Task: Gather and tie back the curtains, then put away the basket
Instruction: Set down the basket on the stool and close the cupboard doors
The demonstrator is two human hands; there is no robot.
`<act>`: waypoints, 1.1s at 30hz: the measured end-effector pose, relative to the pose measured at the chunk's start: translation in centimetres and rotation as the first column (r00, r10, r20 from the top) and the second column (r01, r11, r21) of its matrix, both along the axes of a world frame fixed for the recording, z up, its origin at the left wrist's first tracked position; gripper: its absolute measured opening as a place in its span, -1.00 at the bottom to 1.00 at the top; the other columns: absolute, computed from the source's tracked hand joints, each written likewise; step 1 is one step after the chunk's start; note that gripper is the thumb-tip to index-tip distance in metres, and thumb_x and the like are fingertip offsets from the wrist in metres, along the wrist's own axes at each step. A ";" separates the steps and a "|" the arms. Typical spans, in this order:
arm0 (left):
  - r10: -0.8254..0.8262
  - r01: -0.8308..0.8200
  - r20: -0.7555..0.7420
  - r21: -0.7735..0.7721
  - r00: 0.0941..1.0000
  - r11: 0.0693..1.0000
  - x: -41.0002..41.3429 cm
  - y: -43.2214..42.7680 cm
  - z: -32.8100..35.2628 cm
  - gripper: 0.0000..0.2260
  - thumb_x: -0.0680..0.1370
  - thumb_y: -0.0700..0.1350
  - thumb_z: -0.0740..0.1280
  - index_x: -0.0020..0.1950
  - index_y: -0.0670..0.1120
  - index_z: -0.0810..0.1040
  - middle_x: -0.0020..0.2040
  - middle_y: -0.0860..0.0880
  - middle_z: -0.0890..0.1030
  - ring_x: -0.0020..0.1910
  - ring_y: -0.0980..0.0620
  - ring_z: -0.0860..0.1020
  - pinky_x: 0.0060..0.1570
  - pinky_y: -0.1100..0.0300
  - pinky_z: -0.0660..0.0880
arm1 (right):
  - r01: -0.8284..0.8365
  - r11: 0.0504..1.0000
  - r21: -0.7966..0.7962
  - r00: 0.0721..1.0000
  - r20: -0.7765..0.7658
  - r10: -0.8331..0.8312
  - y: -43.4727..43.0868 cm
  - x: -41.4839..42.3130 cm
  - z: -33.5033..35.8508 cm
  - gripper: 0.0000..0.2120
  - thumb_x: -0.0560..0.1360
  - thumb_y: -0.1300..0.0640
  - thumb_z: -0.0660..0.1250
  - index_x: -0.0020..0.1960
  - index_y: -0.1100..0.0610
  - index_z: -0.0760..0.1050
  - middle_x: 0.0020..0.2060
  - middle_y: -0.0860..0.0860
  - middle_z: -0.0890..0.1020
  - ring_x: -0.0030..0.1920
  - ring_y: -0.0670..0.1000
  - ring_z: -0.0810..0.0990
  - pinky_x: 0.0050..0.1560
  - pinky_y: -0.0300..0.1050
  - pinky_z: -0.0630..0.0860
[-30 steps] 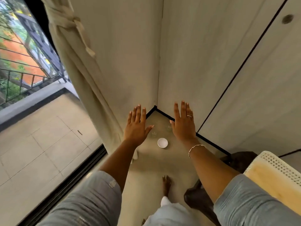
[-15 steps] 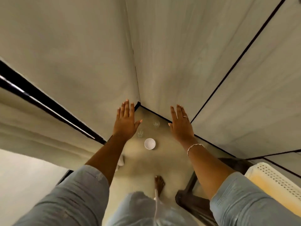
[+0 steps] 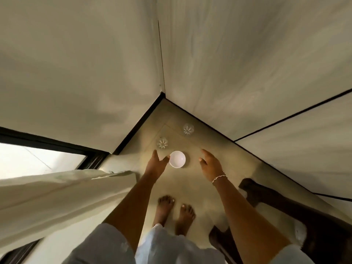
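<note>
The big cream cloth curtain (image 3: 57, 191) lies off to the left, stretched sideways with its end just beside the left forearm, so the left hand (image 3: 156, 166) is the nearer one. I cannot see the basket. Both hands reach down over the tan floor (image 3: 190, 185) with loose, spread fingers and nothing in them, the right hand (image 3: 210, 165) across the small round white bowl (image 3: 177, 159) from the left. The walls meet close ahead, two little clear glass dishes (image 3: 162, 143) sit in that corner, and dark wooden furniture (image 3: 266, 199) crowds the right, so the free room is to the left.
</note>
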State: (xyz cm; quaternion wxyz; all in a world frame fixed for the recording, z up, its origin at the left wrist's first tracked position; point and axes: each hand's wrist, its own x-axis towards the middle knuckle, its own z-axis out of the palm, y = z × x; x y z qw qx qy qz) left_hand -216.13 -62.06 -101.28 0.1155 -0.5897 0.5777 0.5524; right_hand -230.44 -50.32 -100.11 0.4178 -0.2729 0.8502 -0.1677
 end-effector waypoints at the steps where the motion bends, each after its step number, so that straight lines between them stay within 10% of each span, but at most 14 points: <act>1: 0.055 -0.055 0.002 0.041 0.998 0.998 0.0 -0.4 -2.6 -0.38 0.58 0.06 0.18 0.52 -0.13 0.00 0.53 -0.13 0.13 0.48 -0.13 0.18 0.42 0.01 0.15 | 0.039 0.999 0.020 0.998 0.038 -0.040 -0.3 -0.1 -2.6 -0.59 0.60 0.22 0.12 0.43 0.25 0.23 0.42 0.15 0.33 0.43 0.09 0.30 0.37 -0.18 0.18; 10: 0.369 -0.347 -0.022 0.293 0.929 0.891 -1.5 -3.1 -23.2 -0.34 0.54 0.29 -0.03 0.51 -0.09 0.07 0.53 -0.11 0.11 0.51 -0.11 0.09 0.45 -0.03 0.03 | 0.447 0.887 0.114 0.844 0.276 -0.461 -3.6 -1.2 -23.3 -0.57 0.61 -0.02 0.06 0.35 0.20 0.38 0.36 0.12 0.42 0.37 0.12 0.35 0.35 -0.10 0.25; 19: 0.426 -0.374 -0.055 0.385 0.903 0.844 -4.9 -2.2 -35.2 -0.39 0.58 0.22 -0.09 0.44 -0.19 0.22 0.46 -0.20 0.26 0.37 -0.13 0.30 0.34 0.05 0.21 | 0.445 0.869 0.214 0.803 0.334 -0.493 -5.1 -1.9 -38.0 -0.53 0.59 -0.19 -0.09 0.28 0.02 0.40 0.15 0.06 0.53 0.25 0.11 0.42 0.23 -0.07 0.31; 22: 0.458 -0.369 -0.118 0.434 0.881 0.822 -5.2 -1.6 -36.1 -0.45 0.58 0.22 -0.13 0.21 -0.14 0.40 0.20 -0.18 0.46 0.04 -0.05 0.45 0.11 0.12 0.32 | 0.474 0.853 0.219 0.755 0.398 -0.522 -5.0 -1.1 -39.6 -0.45 0.54 -0.29 -0.09 0.09 0.07 0.47 0.05 0.08 0.56 0.14 0.09 0.49 0.15 -0.08 0.37; 33: 0.477 -0.362 -0.234 0.403 0.847 0.841 -5.7 -0.7 -22.5 -0.43 0.59 0.20 -0.11 0.29 -0.19 0.39 0.01 -0.07 0.55 -0.06 0.08 0.52 -0.10 0.25 0.44 | 0.553 0.826 0.108 0.754 0.358 -0.551 -5.1 -2.1 -24.7 -0.56 0.54 -0.29 -0.15 -0.38 -0.10 0.23 -0.41 -0.10 0.31 -0.38 -0.12 0.28 -0.33 -0.26 0.24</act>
